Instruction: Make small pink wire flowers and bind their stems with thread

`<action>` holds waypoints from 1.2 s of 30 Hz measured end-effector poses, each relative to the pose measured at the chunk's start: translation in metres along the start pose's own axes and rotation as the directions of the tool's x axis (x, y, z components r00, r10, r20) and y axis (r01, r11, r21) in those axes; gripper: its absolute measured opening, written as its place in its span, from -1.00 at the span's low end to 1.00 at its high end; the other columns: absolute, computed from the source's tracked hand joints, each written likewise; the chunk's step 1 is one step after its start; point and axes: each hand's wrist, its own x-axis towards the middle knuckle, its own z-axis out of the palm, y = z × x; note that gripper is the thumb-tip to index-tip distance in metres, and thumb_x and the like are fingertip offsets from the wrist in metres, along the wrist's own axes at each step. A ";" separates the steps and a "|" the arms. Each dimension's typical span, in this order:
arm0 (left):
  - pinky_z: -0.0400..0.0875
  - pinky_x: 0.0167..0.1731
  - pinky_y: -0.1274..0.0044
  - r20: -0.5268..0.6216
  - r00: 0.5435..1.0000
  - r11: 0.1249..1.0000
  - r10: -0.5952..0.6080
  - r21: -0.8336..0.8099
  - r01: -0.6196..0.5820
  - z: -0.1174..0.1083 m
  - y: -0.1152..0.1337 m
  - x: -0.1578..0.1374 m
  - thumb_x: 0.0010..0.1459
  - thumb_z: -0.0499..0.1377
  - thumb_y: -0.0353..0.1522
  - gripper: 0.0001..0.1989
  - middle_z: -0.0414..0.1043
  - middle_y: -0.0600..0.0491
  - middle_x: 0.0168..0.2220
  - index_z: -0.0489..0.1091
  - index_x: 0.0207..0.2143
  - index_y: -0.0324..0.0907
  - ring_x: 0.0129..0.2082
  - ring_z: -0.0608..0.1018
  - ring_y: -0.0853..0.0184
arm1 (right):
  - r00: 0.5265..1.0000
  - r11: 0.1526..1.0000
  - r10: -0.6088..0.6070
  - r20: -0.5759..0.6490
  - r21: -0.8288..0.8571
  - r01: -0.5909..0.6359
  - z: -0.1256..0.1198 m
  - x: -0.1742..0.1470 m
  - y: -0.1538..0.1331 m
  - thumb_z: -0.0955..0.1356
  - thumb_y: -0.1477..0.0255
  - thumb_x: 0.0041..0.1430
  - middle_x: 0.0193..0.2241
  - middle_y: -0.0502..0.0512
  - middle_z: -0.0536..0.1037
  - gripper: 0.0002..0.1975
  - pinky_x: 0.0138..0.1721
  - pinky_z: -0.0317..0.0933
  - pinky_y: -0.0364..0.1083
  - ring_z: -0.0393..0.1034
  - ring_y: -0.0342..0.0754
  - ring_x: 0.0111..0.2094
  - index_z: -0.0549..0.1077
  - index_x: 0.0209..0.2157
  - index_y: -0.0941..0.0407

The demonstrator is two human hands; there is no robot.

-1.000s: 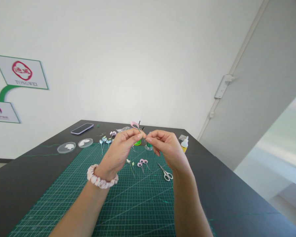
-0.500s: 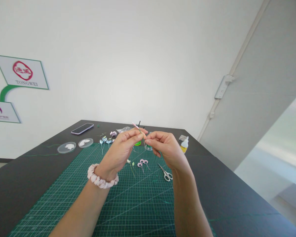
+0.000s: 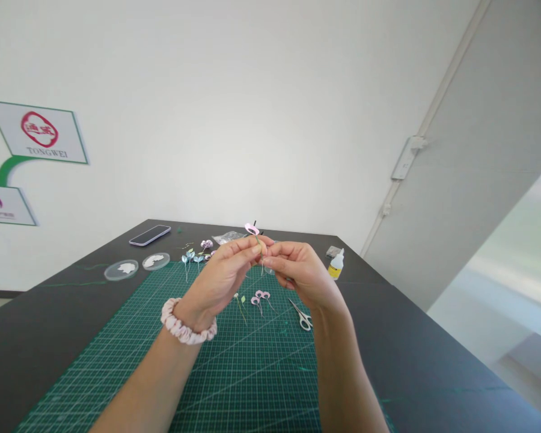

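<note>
Above the green cutting mat, my left hand pinches the thin stem of a small pink flower, its ring-shaped head standing above my fingertips. My right hand is closed at the lower part of the same stem, fingertips touching those of the left. A wire end shows below the pinch. On the mat beneath lie several pink ring-shaped petals on wires and a stem with pale green leaves. Scissors with white handles rest below my right hand.
At the left are two clear dishes with white pieces and a phone. Blue wired leaves and pinkish flowers lie at the mat's far left edge. A plastic bag sits behind my hands. A glue bottle stands at right.
The pink flower has turned from edge-on to show its ring-shaped face, its stem now more upright. My right hand has shifted slightly left, closer against the left fingertips.
</note>
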 end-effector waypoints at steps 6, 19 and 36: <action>0.28 -0.05 0.44 -0.033 0.999 0.999 -0.007 0.041 0.008 0.002 0.002 -0.002 0.14 0.19 -0.36 -0.81 0.47 -0.01 -0.16 0.42 -0.54 -0.17 -0.15 0.44 0.29 | 0.998 0.995 0.042 0.049 0.088 -0.046 0.004 0.001 -0.002 0.50 0.27 -0.14 -0.76 -0.23 0.15 -0.75 -0.74 -0.31 -0.18 -0.19 -0.33 -0.74 0.45 -0.60 0.12; 0.32 -0.17 0.43 -0.228 0.970 0.984 0.077 0.177 -0.037 0.002 0.000 0.001 0.03 0.29 -0.32 -0.86 0.48 0.02 -0.30 0.51 -0.32 -0.16 -0.25 0.44 0.31 | 0.980 0.990 -0.060 -0.190 -0.139 0.033 0.010 0.002 0.001 0.44 0.29 -0.10 -0.74 -0.17 0.18 -0.79 -0.67 -0.24 -0.16 -0.07 -0.27 -0.70 0.43 -0.58 0.12; 0.27 -0.35 0.46 -0.310 0.942 0.964 0.128 0.263 -0.045 -0.001 0.000 0.000 -0.07 0.33 -0.34 -0.88 0.41 0.12 -0.52 0.44 -0.54 -0.16 -0.45 0.39 0.38 | 0.953 0.871 -0.230 -0.196 -0.479 0.112 0.017 -0.001 0.005 0.34 0.37 0.06 -0.73 -0.19 0.03 -0.81 -0.58 -0.18 -0.12 -0.13 -0.23 -0.64 0.41 -0.58 0.12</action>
